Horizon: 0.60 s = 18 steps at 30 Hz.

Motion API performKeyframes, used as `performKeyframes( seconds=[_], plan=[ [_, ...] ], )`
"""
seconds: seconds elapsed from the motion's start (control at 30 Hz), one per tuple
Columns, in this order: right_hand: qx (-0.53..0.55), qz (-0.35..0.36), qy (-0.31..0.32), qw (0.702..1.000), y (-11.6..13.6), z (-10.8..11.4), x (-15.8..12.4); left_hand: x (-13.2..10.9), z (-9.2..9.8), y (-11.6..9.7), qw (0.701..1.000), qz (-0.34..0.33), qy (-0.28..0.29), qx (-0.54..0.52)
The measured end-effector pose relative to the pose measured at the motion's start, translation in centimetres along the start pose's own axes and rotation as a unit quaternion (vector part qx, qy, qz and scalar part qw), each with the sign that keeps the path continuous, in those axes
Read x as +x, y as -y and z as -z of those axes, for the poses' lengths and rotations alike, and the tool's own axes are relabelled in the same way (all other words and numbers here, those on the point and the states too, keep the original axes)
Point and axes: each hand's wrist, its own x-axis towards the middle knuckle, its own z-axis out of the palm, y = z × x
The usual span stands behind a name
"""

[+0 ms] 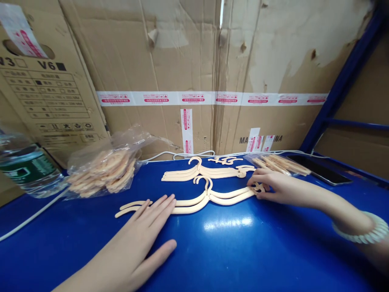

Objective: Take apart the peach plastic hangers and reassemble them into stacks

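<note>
Two beige clothes hangers [191, 207] lie close together on the blue table, their hooks pointing away from me. My left hand [146, 233] rests flat across their left arms, fingers stretched out and thumb apart. At the right end, my right hand [264, 185] pinches a small beige cut-out end piece [257, 187] by the hangers' tips; whether it is joined to them I cannot tell. Just behind lies a stack of similar beige hangers [182, 174]. Several small loose beige pieces [224, 160] are scattered beyond that stack.
A clear plastic bag [105, 166] of beige parts lies at left, beside a water bottle [28, 166]. Another bag of slim beige parts [278, 163] and a dark phone [319, 169] are at right. A white cable [36, 217] crosses the table. Cardboard boxes [158, 61] stand behind.
</note>
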Motion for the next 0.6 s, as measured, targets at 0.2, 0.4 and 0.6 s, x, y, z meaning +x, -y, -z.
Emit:
performKeyframes(
  seconds=[0.2, 0.4, 0.6],
  plan=[
    [-0.004, -0.018, 0.02, 1.0, 0.0, 0.0, -0.3, 0.0, 0.2, 0.3, 0.999, -0.008, 0.032, -0.007],
    [0.002, -0.016, 0.006, 1.0, -0.3, -0.2, -0.3, 0.2, 0.4, 0.5, 0.999, -0.009, 0.043, -0.015],
    [-0.007, -0.021, 0.012, 1.0, -0.2, -0.1, -0.3, 0.1, -0.2, -0.7, 0.999, 0.029, -0.004, -0.023]
  ],
)
